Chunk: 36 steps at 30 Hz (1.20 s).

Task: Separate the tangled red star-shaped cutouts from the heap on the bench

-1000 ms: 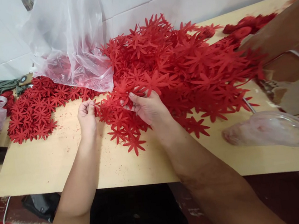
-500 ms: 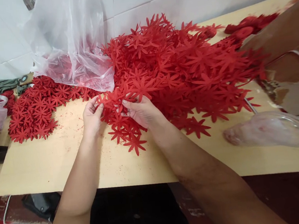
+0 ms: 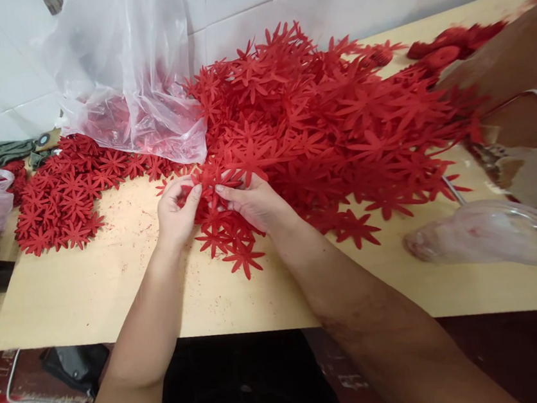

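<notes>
Left of the fingers lies a dark-red floral pile (image 3: pixel 60 202); a plastic bag (image 3: pixel 127 91) slumps behind them. The left hand (image 3: pixel 179 208) and right hand (image 3: pixel 254 203) pinch red flower cutouts (image 3: pixel 209 183) between them, hemmed rightward by a loose heap (image 3: pixel 336 116), a clear container (image 3: pixel 490 234) and cardboard (image 3: pixel 525 120).

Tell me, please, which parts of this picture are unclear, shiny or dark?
Head view: the clear plastic container looks smeared and stretched near the right edge; head view: whitish sheen shows on the translucent bag; head view: below the middle of the table it is very dark, while the left hand and right hand look comparatively clear.
</notes>
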### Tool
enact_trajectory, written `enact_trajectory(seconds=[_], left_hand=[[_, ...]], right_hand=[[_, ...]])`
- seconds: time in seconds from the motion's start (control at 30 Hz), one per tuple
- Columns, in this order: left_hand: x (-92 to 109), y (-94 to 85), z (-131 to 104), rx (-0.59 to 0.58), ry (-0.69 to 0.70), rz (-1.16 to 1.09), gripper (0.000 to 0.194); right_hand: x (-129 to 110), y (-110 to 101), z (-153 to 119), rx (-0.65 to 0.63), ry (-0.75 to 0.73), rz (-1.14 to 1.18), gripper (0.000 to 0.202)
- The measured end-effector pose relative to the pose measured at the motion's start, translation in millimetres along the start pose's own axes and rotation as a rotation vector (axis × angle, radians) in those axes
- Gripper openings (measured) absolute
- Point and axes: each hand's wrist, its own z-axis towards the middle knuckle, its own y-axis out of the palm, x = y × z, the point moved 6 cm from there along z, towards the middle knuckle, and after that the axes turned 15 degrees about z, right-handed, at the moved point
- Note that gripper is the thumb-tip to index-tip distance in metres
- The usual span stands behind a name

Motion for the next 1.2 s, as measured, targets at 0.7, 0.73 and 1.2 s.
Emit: enact_trajectory(seconds=[0.7, 0.73, 1.2], left_hand=[[4.7, 10.3, -5.9, -0.236, -0.094, -0.146, 0.032], [3.3, 12.8, -6.8, -0.255, -0.12, -0.158, 0.031], [-26.2, -32.5, 15.6, 0.249, -0.14, 0.034, 0.022]], right_hand=[[9.5, 30.4, -16.9, -0.445, -0.001, -0.538, 0.005], [11.8, 32.4, -18.4, -0.487, -0.003, -0.59, 0.005], [2.6, 15.0, -6.7, -0.232, 0.01, -0.396, 0.029]])
